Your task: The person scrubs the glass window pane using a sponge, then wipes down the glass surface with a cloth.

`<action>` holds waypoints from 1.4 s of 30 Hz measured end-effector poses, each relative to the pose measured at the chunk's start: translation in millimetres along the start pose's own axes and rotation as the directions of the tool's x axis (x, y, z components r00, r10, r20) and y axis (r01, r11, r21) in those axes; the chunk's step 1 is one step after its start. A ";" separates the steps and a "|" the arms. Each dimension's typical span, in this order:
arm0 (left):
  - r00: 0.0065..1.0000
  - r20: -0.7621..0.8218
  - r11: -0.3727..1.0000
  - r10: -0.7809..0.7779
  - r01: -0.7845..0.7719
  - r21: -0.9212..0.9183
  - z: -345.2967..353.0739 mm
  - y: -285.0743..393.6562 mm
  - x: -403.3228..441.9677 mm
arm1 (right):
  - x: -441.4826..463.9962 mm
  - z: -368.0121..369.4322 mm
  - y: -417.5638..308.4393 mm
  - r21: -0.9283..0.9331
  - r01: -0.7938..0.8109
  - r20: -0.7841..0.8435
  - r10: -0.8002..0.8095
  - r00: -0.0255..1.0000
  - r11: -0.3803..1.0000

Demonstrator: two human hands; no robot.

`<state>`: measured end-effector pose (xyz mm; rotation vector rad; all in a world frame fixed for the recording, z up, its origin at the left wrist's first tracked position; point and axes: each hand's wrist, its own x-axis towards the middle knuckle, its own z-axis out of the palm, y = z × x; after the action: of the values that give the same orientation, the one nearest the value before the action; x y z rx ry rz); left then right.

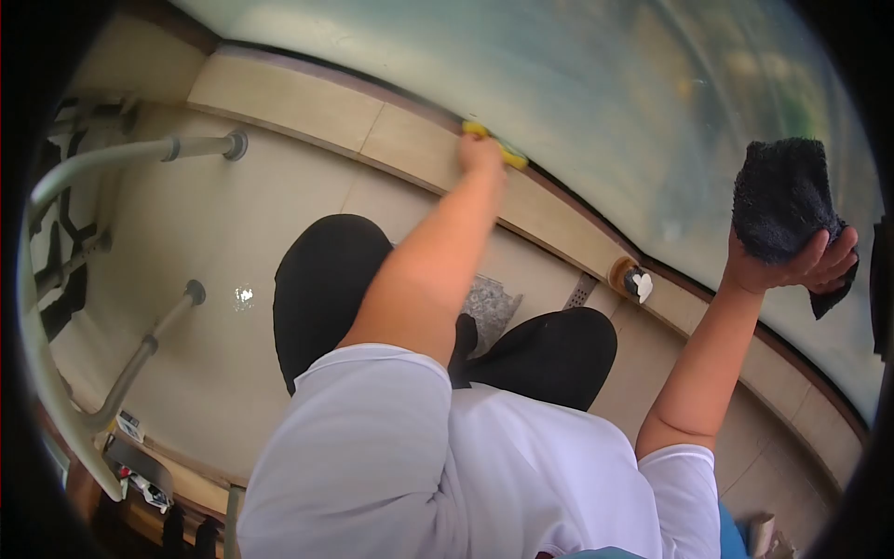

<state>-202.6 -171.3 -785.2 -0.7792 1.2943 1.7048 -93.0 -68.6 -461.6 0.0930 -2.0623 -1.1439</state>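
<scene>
My left hand [480, 156] reaches forward to the bottom edge of the frosted glass pane [466, 65]. Its fingers are closed round a yellow squeegee [514, 158], whose head lies along the glass just above the tiled ledge; part of it is hidden behind the hand. To the right, my right hand [787, 265] is raised in front of the pane. A dark grey, fluffy cloth [784, 191] is gripped in it, bunched above the fingers, with a corner hanging below. Whether the cloth touches the glass I cannot tell.
The tiled ledge [289, 107] runs along the foot of the glass. On it stands a small round brown item [622, 272] with something white beside it. A grey metal rail [112, 163] curves at the left. My black-clad knees [326, 279] are bent above the tiled floor.
</scene>
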 end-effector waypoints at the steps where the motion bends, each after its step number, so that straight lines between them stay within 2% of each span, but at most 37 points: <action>1: 0.999 -0.042 1.000 0.009 -0.009 0.009 1.3 0.9 -3.8 | -0.9 -1.1 0.6 0.001 0.006 0.007 -0.006 1.000 1.000; 3: 0.991 -0.128 0.999 0.045 -0.042 0.026 2.3 5.9 -9.9 | -2.7 -1.6 -0.2 -0.027 0.002 0.011 -0.002 1.000 1.000; 4: 0.971 -0.068 0.955 0.231 -0.213 0.208 0.0 -12.5 -1.6 | -3.2 -1.0 0.1 -0.039 0.000 0.009 0.001 1.000 0.999; 7: 0.982 0.187 0.889 -0.017 -0.071 0.453 9.7 -39.7 -2.1 | -2.4 -0.3 -1.6 -0.050 -0.005 0.007 0.005 1.000 0.999; 8: 0.971 0.214 0.963 -0.108 0.048 0.266 10.3 -37.1 -6.9 | -2.0 -1.6 -2.9 -0.056 -0.007 0.016 0.008 1.000 0.998; 12: 0.999 0.018 0.990 0.029 -0.031 0.139 7.2 -25.6 -4.2 | 0.8 -1.0 -2.2 -0.059 0.013 0.026 -0.012 1.000 0.998; 14: 0.987 -0.092 0.981 0.128 -0.113 0.155 7.2 -24.4 -7.3 | 0.0 1.2 -0.9 -0.047 0.028 0.019 -0.027 0.999 0.999; 17: 0.985 0.154 0.856 0.073 -0.141 0.497 4.2 -32.1 -7.8 | -0.3 -2.8 -2.1 -0.014 0.024 0.040 -0.023 0.999 1.000; 19: 0.959 0.231 0.949 -0.167 0.092 0.303 21.3 -46.2 -24.0 | 3.7 1.5 -1.9 -0.015 0.026 0.026 -0.026 0.999 1.000; 20: 0.915 0.291 0.951 -0.278 0.221 0.214 28.6 -52.1 -29.0 | 2.8 2.4 -1.1 -0.031 0.032 0.022 -0.032 0.999 0.999; 23: 0.992 0.106 0.996 -0.072 0.067 0.050 10.1 -38.1 -3.8 | 1.8 2.6 -1.1 -0.003 0.031 0.014 -0.031 0.999 1.000; 24: 0.990 0.016 0.989 -0.140 0.140 -0.054 14.5 -33.8 -4.8 | 0.9 2.2 -1.5 0.000 0.027 0.017 -0.027 0.999 1.000; 27: 0.995 -0.097 0.999 0.035 -0.031 0.036 18.5 -41.7 -13.8 | -1.6 3.3 -0.7 -0.018 0.024 0.025 -0.024 0.999 1.000; 30: 0.999 0.038 0.986 -0.030 0.023 0.166 14.8 -34.7 -16.9 | -3.9 5.5 -1.7 -0.017 0.008 0.006 -0.008 1.000 1.000; 33: 0.998 -0.067 0.989 -0.019 0.029 0.143 15.8 -8.9 -28.9 | -5.8 5.8 0.2 -0.022 0.000 -0.014 0.000 1.000 1.000; 36: 0.982 -0.172 0.995 0.075 -0.085 -0.051 4.1 29.6 -21.0 | -2.9 3.4 -3.7 0.009 -0.027 -0.005 0.027 1.000 1.000; 39: 0.954 -0.257 0.965 0.156 -0.202 -0.165 -4.2 58.2 -13.6 | -6.0 4.7 -6.1 -0.010 -0.054 -0.014 0.054 0.998 0.998; 40: 0.941 -0.262 0.966 0.214 -0.244 -0.087 -5.0 51.6 -9.7 | -6.8 3.7 -6.6 -0.014 -0.061 -0.011 0.060 0.998 0.998; 42: 0.965 -0.093 0.930 0.244 -0.206 0.304 -5.1 28.9 -22.6 | -2.8 3.9 -7.6 -0.008 -0.057 -0.011 0.057 0.998 0.998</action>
<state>-218.1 -185.1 -754.6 -0.5908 1.7364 1.6056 -95.7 -69.3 -470.1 0.0362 -2.0375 -1.1146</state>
